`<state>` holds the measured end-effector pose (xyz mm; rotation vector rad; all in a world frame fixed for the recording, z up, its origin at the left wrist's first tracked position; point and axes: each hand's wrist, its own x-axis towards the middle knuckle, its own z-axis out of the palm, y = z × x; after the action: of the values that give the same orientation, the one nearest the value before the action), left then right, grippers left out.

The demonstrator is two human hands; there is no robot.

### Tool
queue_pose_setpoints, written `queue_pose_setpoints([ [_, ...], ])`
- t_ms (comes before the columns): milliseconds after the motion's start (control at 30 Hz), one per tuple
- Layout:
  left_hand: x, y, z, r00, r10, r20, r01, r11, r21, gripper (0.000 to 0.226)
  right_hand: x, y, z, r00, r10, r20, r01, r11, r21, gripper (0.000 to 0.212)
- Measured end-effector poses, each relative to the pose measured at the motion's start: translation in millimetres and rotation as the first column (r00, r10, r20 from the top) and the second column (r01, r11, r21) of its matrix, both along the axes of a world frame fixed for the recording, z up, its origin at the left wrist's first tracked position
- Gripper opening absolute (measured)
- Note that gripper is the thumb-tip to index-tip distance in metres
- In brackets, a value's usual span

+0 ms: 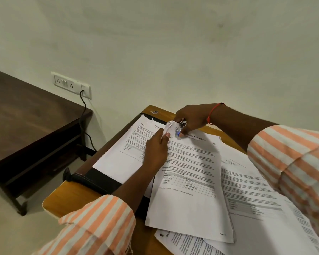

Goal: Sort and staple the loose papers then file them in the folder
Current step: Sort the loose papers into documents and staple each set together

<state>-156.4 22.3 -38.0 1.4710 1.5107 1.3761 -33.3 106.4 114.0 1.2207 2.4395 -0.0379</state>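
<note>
silver stapler gripped in right hand; left hand pinches crumpled corner of the papers.

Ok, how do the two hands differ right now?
The left hand pinches the crumpled corner of the top paper set; the right hand grips the stapler at that corner. The right hand's wrist wears a red thread; the left hand's is bare. Both come from orange-striped sleeves.

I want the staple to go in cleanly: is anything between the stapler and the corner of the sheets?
Nothing visible: the right hand holds the stapler at the sheets' corner, which the left hand pinches.
</note>
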Motion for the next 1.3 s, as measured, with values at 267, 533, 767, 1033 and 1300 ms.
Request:
queue_pose_setpoints([
  [267,-0.7,-0.3,1.1,1.000,0.008,0.001,-0.008,1.000,-0.015,0.041,-2.2,-0.2,-2.0,0.999,0.016,-0.040,-0.015,1.000,0.025,0.043],
  [533,0.2,-1.3,2.5,1.000,-0.011,0.027,0.011,1.000,-0.024,0.038,3.2,6.8,-6.6,0.998,0.062,-0.023,-0.060,0.995,0.078,0.030],
  [767,-6.0,-2.8,9.7,0.997,0.008,0.079,-0.003,0.998,-0.061,0.030,21.0,4.9,4.1,0.996,-0.008,-0.092,0.015,0.998,0.069,0.051],
  [1033,-11.2,-2.3,13.4,0.987,0.012,0.161,0.014,0.987,-0.160,0.036,64.9,16.2,-24.4,0.947,-0.173,-0.270,0.200,0.977,0.077,0.026],
  [1300,-20.2,-2.3,27.9,0.999,0.049,0.006,-0.048,0.990,-0.136,0.026,57.9,42.3,-74.6,0.860,-0.309,-0.407,0.371,0.925,0.082,0.025],
])
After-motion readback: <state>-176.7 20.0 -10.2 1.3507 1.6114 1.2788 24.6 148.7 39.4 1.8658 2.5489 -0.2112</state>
